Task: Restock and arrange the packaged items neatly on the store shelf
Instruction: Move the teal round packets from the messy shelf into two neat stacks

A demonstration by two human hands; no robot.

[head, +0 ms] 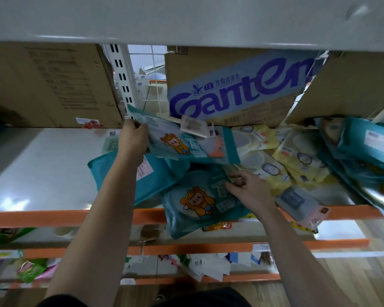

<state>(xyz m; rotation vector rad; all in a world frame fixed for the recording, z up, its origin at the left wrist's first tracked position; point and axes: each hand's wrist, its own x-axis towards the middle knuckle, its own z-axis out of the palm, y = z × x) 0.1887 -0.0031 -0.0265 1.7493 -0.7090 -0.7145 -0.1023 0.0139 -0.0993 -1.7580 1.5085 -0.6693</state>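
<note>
My left hand (132, 138) grips the left edge of a teal packet with a cartoon figure (182, 142), held tilted above the pile. Fingers of my right hand (244, 187) pinch the right side of a second teal cartoon packet (197, 202), which overhangs the orange front edge of the shelf (53, 216). A third teal packet (155, 178) lies back side up beneath both. Yellow packets (282, 160) lie jumbled to the right, and more teal packets (368, 151) are heaped at the far right.
A printed water carton (235, 89) and plain cardboard boxes (47, 85) stand at the back of the shelf. The shelf's left part shows bare white surface (42, 165). A grey-blue packet (302, 204) hangs over the front edge. Lower shelves hold assorted small goods (29, 269).
</note>
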